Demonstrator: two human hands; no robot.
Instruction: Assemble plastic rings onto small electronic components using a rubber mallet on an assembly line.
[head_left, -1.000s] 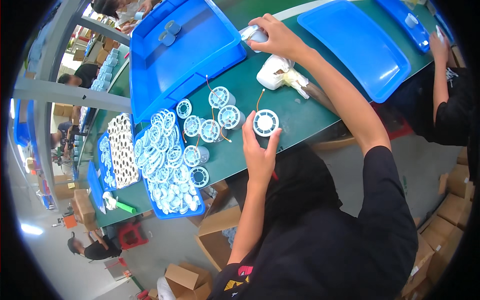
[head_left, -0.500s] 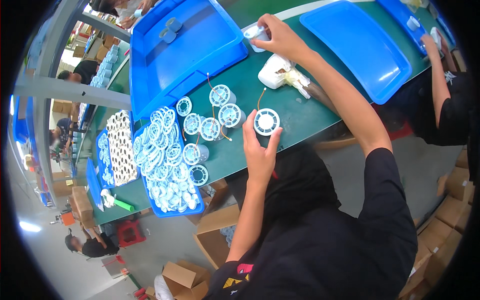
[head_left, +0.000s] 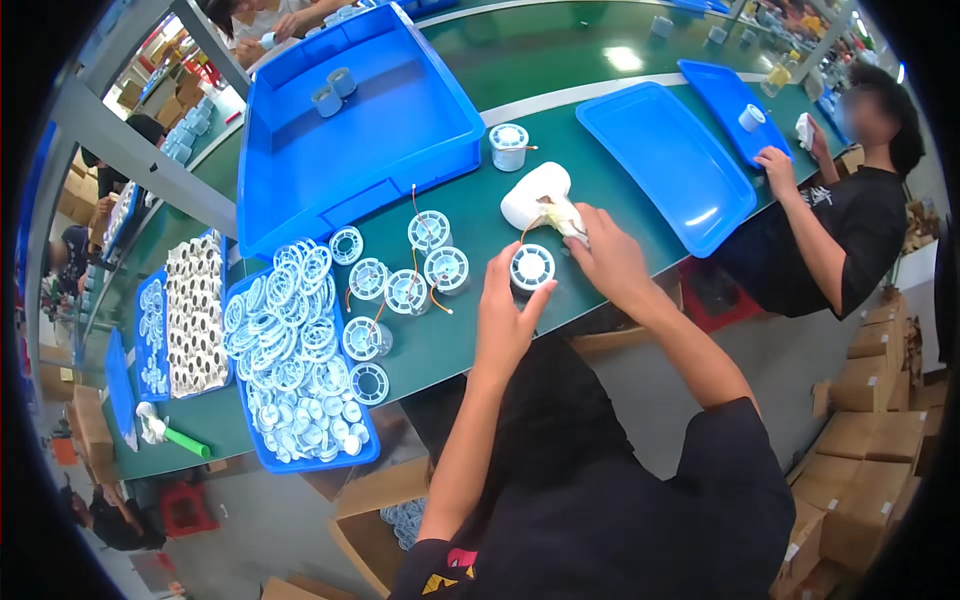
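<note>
My left hand [head_left: 505,320] holds a light-blue round plastic housing [head_left: 532,268] with a white centre and a slotted ring, upright on the green table, thumb and fingers on its sides. My right hand [head_left: 612,262] is closed around the handle of a mallet, whose head [head_left: 535,197] is wrapped in white and lies just beyond the housing. Most of the handle is hidden by the hand. Farther back stands another capped housing [head_left: 508,150] with a short wire, touched by neither hand. Left of my left hand, several similar housings [head_left: 446,270] with thin orange wires stand together.
A blue tray [head_left: 370,447] heaped with light-blue rings and caps lies at left. Behind is a large blue bin [head_left: 400,75] holding two cups. An empty-looking blue tray [head_left: 670,165] lies at right. A co-worker [head_left: 830,210] sits farther right beside another blue tray [head_left: 725,105].
My right hand has let go of the capped housing at the back, come nearer and taken hold of the mallet handle. My left hand stays on its housing. The view has shifted rightward.
</note>
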